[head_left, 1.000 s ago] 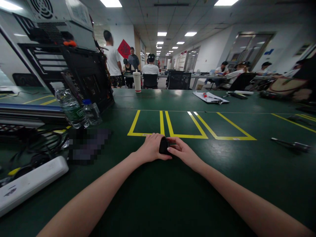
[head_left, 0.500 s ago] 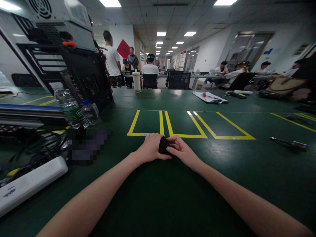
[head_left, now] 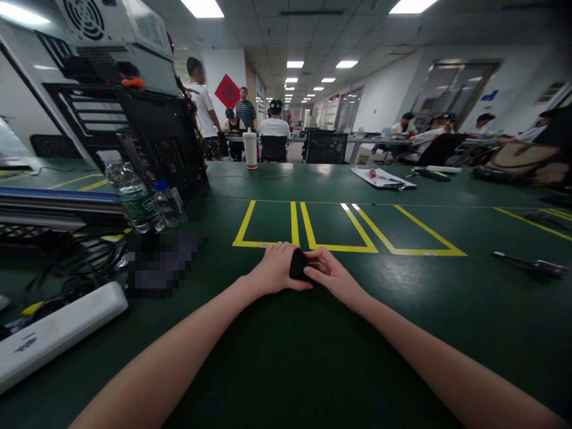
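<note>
Between my hands, low over the green table (head_left: 313,357), is a small black rounded object (head_left: 297,265) whose kind I cannot make out. My left hand (head_left: 280,268) wraps round its left side, with the thumb along the near edge. From the right, the thumb and fingers of my right hand (head_left: 329,274) grip the same object. Much of it is hidden by the fingers. Just beyond my hands, yellow tape (head_left: 344,247) marks out several box shapes on the tabletop.
To the left stand an open computer case (head_left: 165,137), two plastic bottles (head_left: 134,196), black cables (head_left: 67,262) and a white power strip (head_left: 67,333). A white tumbler (head_left: 250,152) and a clipboard (head_left: 379,179) are farther back. A dark metal tool (head_left: 531,264) lies right. Several people sit or stand beyond.
The whole view has shifted slightly to the right and down. Both hands keep the same grip on the black object.
</note>
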The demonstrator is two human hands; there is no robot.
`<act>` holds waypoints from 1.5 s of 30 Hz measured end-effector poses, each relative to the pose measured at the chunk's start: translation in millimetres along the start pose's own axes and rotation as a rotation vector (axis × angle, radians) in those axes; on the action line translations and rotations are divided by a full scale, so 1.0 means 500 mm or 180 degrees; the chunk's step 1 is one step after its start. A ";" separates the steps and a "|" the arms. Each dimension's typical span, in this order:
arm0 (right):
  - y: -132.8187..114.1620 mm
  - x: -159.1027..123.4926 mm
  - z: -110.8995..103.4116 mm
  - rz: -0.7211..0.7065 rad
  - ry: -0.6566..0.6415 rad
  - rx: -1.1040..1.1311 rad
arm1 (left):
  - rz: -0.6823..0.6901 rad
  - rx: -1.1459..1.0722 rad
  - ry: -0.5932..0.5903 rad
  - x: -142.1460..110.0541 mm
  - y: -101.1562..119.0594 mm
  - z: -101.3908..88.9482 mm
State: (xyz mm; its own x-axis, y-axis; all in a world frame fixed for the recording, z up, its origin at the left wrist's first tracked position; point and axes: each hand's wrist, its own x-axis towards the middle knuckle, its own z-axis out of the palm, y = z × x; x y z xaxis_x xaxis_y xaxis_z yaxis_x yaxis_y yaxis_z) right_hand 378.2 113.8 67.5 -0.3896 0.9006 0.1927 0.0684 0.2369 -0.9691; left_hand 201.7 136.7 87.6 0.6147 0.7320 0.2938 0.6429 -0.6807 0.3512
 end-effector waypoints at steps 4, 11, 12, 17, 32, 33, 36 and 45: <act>-0.003 0.001 -0.003 0.0111 0.0085 -0.0141 | -0.0042 -0.0015 -0.0045 0.000 0.002 -0.002; 0.001 -0.002 -0.006 0.0152 -0.0064 0.0061 | -0.0015 0.0022 -0.0040 0.001 -0.004 0.005; 0.003 -0.002 -0.005 0.0119 -0.0053 0.0082 | -0.0002 0.0030 -0.0033 0.001 -0.004 0.005; -0.001 -0.001 -0.002 0.0120 0.0029 0.0055 | -0.0020 0.0042 -0.0015 0.000 0.000 0.002; -0.011 -0.005 -0.005 0.0215 -0.0071 -0.0126 | -0.0029 0.0006 -0.0048 -0.001 0.000 0.002; -0.012 -0.005 -0.004 0.0185 -0.0055 -0.0145 | -0.0017 0.0012 -0.0043 -0.001 0.000 0.002; -0.012 -0.005 -0.003 0.0166 -0.0033 -0.0159 | 0.0013 0.0027 -0.0045 -0.001 0.002 0.001; 0.002 0.001 -0.008 0.0271 -0.0069 -0.0197 | -0.0035 0.0036 -0.0058 0.000 0.002 0.001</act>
State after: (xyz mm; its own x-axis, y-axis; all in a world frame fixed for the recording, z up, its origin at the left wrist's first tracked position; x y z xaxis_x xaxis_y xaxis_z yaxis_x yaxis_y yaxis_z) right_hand 381.8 116.1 67.3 -0.3997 0.9105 0.1059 0.1584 0.1824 -0.9704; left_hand 202.6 135.8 87.5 0.6156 0.7389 0.2738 0.6546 -0.6730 0.3443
